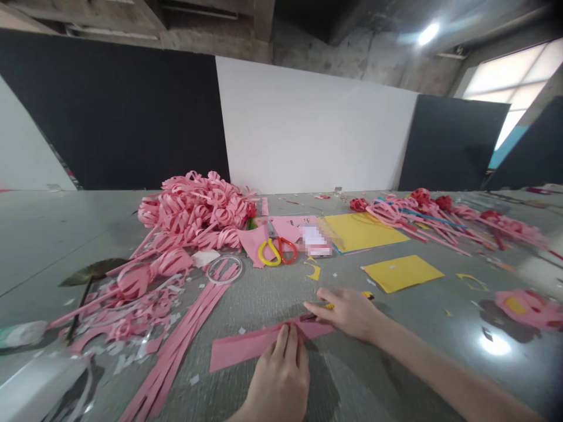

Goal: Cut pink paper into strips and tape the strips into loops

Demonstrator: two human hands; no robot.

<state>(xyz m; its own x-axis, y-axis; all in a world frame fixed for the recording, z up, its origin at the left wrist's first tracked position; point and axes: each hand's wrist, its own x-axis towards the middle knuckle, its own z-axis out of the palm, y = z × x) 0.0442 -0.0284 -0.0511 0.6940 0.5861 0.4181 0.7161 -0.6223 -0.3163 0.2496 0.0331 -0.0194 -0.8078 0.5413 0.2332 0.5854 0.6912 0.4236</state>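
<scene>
A pink paper strip (240,350) lies flat on the grey surface in front of me. My left hand (281,372) presses its fingertips together on the middle of the strip, with nothing visible gripped between them. Over the strip's right end, my right hand (347,312) is closed around a yellow utility knife (368,295). The knife's yellow body shows on both sides of the fingers, and its dark tip is at the strip's upper edge. To the left, several long narrow pink strips (189,334) lie side by side.
Scissors (271,249) with yellow and red handles rest on pink paper beyond my hands. A roll of clear tape (224,270), pink paper loops (197,208) and scraps lie left. Yellow sheets (402,273) and a pink flower (528,309) are right.
</scene>
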